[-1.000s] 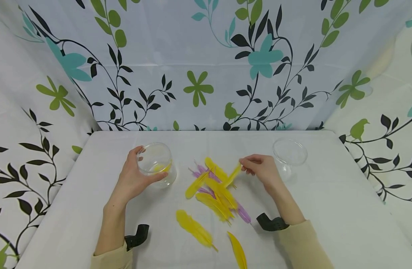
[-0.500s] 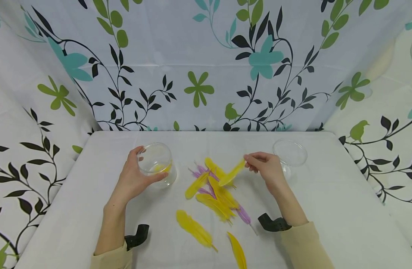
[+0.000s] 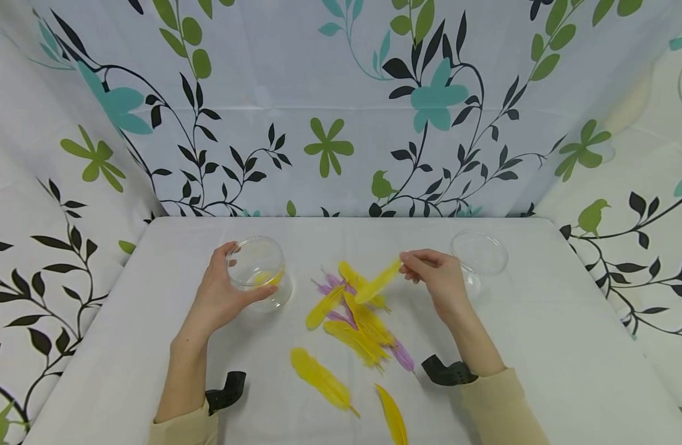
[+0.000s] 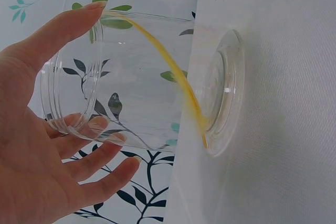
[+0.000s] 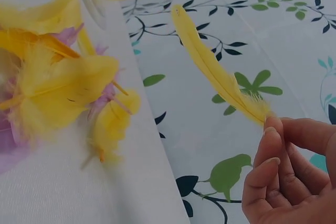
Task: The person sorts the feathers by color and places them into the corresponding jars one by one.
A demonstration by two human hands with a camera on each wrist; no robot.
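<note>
The right hand (image 3: 437, 276) pinched a slender yellow feather (image 3: 378, 283) over the mid-frame feather pile (image 3: 367, 324); the left hand (image 3: 221, 295) gripped a clear jar (image 3: 263, 266).

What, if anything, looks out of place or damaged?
Nothing looks spilled or damaged. Slightly stray: the yellow feather at the head view's lower edge lies apart from the feather pile. The clear jar stands upright in the left hand.

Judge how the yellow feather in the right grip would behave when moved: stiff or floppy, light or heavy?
Likely very light: the feather is thin, and the right grip pinches it at one end. Probably springy rather than limp, since its free length stands out in a gentle curve. The wispy fluff near the pinched end may flutter.
</note>
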